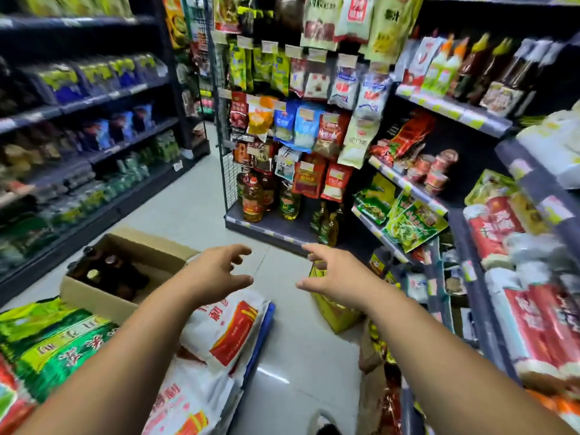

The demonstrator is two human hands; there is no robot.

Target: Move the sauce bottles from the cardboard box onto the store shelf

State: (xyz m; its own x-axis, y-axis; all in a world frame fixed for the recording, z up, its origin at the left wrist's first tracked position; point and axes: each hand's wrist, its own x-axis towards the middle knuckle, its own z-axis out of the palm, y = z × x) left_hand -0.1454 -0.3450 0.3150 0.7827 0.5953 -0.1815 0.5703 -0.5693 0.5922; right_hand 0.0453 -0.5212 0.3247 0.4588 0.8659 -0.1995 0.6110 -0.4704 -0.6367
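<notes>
Cardboard box (91, 295) stood open, low on the left, with dark bottles (108, 273) upright inside. Left grip (216, 271) hovered just right of the box, fingers loosely spread, holding nothing. Right grip (332, 274) hung opposite it, also spread and empty, the two apart. A white sack (226, 328) lay beneath the left forearm. On the right, the shelf (455, 109) carried bottles and packets.

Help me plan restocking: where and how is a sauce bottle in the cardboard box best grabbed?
Grip the neck below the cap, coming down from above. The sauce bottles seem to stand upright, packed close in the cardboard box, so only their tops are free; the walls block the sides. The left hand, open, is nearer.
</notes>
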